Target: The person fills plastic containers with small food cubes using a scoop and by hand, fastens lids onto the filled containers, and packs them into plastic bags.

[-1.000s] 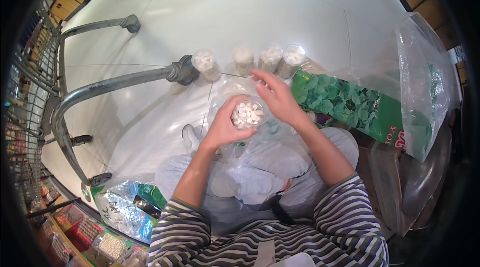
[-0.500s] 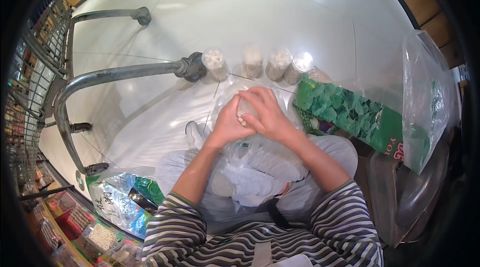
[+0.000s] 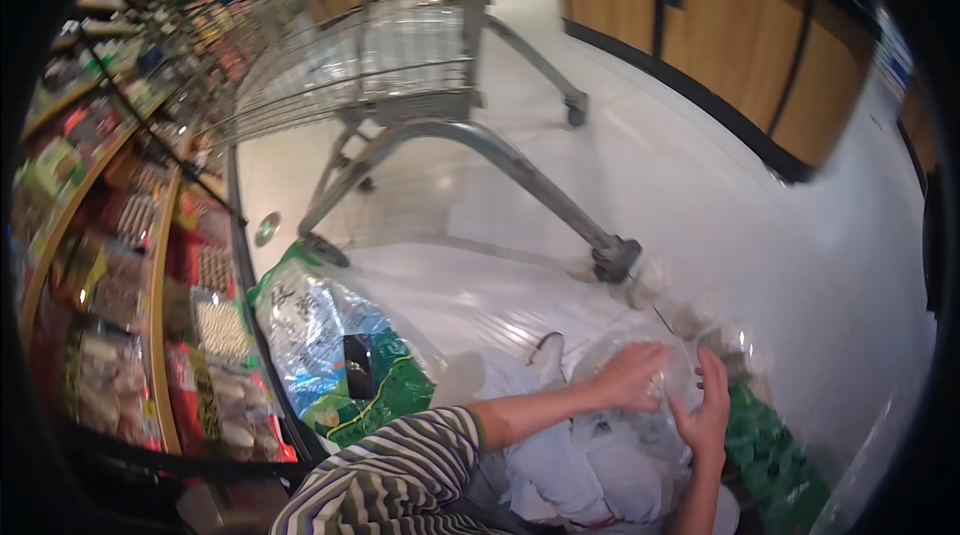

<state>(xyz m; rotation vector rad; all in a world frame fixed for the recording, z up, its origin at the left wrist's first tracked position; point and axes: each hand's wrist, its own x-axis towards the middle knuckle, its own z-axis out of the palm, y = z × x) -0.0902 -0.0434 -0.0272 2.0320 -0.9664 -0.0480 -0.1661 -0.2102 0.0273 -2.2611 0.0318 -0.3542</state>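
My left hand [image 3: 638, 375] is closed, with some small whitish pieces [image 3: 656, 391] showing at its fingers. Just to its right, my right hand [image 3: 706, 405] has its thumb and fingers apart and holds nothing I can see. A clear plastic bag [image 3: 612, 427] lies open over my lap, beneath and around both hands. Beyond the hands, several clear jars with pale contents stand in a row on the floor; the farthest jar [image 3: 650, 282] is beside the cart's wheel. The view is blurred by motion.
A metal shopping cart [image 3: 410, 85] stands ahead, its wheel [image 3: 616, 260] close to the jars. On the left, a printed plastic bag [image 3: 335, 345] rests against shelves of packaged goods [image 3: 215, 330]. A green printed bag [image 3: 775, 465] lies at right. Wooden cabinets [image 3: 735, 45] line the back.
The view has swung left toward the shelves and cart, so my hands now appear lower right. My hands, together before, have come apart, and the right hand's fingers have opened.
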